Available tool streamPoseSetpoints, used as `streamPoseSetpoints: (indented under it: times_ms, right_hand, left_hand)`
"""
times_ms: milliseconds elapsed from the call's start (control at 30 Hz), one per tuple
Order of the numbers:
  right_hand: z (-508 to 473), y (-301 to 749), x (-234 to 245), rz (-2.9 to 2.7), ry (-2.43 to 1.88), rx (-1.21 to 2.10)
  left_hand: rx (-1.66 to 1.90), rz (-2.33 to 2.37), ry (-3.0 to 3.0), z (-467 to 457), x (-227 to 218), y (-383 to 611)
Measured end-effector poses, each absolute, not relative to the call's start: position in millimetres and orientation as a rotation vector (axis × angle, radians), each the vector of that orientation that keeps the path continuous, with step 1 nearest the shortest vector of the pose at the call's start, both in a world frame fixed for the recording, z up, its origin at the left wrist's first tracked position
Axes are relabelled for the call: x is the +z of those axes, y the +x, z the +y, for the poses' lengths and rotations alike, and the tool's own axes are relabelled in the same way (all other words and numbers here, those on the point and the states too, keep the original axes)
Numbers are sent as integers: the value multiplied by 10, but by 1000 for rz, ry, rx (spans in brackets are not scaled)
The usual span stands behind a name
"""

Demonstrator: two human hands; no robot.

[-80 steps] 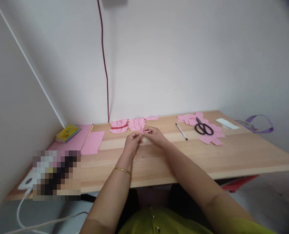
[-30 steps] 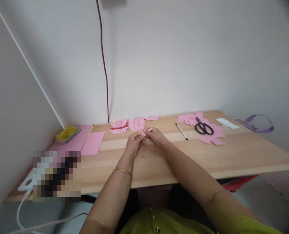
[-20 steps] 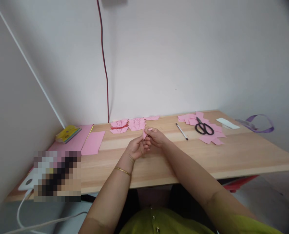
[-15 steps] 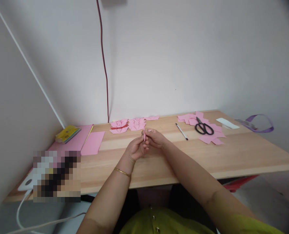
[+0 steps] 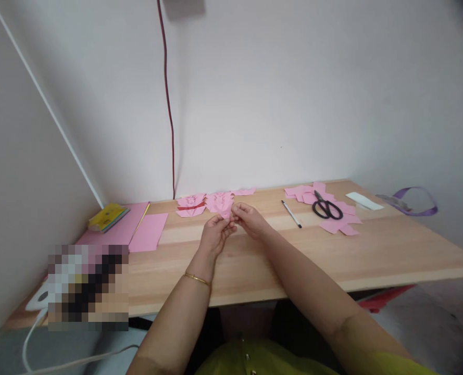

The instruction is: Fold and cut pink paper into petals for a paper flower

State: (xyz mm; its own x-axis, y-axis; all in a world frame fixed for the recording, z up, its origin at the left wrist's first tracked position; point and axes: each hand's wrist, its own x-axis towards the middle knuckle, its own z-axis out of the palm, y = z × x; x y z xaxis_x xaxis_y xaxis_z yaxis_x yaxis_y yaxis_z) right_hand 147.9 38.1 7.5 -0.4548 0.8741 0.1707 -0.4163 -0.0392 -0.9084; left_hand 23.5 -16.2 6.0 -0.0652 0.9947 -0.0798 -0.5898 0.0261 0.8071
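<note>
A small pink paper piece [image 5: 228, 215] was pinched between the left hand [image 5: 214, 234] and the right hand [image 5: 249, 219], each grip closed on it, just above the bench [image 5: 372, 250]. Half a second earlier it was held upright; now it was lowered, mostly hidden by fingertips.

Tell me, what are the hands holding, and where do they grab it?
A small folded pink paper piece, pinched at its edges by the fingertips of the left hand and right hand.

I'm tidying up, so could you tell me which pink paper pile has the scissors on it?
The right pile, beside the pen; scissors lie on it.
</note>
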Motion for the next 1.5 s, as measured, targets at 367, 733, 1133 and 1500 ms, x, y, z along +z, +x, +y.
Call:
streamPoseSetpoints:
  times_ms: [367, 733, 1133, 1500]
  right_hand:
    - [369, 1511, 60, -1495, -681, 1504]
    - [355, 1504, 115, -1584, -858, 1296]
    - [333, 1470, 66, -1542, -733, 1401]
    - [403, 1487, 21, -1523, -893, 1299]
  left_hand:
    - [1468, 897, 768, -139, 27, 230]
    - [1476, 1015, 988, -111, -10, 206]
    - [1414, 1104, 1001, -108, -50, 214]
    - [1410, 1115, 911, -120, -52, 227]
